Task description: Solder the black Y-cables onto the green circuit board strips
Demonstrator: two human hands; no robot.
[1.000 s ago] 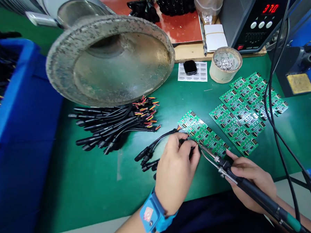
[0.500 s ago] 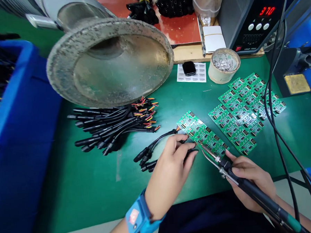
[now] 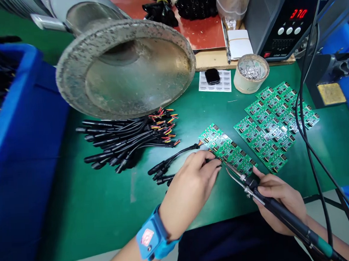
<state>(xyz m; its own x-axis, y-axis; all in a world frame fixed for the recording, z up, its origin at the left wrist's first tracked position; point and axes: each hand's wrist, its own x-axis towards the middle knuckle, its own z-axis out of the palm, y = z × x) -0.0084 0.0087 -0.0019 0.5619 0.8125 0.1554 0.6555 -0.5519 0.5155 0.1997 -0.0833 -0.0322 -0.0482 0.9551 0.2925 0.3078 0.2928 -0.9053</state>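
My left hand (image 3: 196, 178), with a blue wrist strap (image 3: 156, 236) below it, is closed on a short black cable whose wire end meets the lower-left edge of a green circuit board panel (image 3: 231, 153). The fingers hide most of that cable. My right hand (image 3: 280, 201) grips a soldering iron (image 3: 272, 207) with a thin metal feed tube along it. The iron's tip is at the board's edge, close to my left fingertips. Other black cables (image 3: 173, 158) run from the same edge to the left, their coloured wires at the board.
A pile of black cables (image 3: 128, 140) lies left, under a fume extractor hood (image 3: 124, 74). More circuit boards (image 3: 268, 137) lie right. Behind are a solder tub (image 3: 250, 74), a soldering station (image 3: 292, 27) and an iron stand (image 3: 326, 79). Hanging cords (image 3: 300, 112) cross the right side. A blue bin (image 3: 54, 125) stands left.
My left hand has shifted slightly, its fingers closer together at the board's edge. The soldering iron has moved a little left, its tip still near the same spot.
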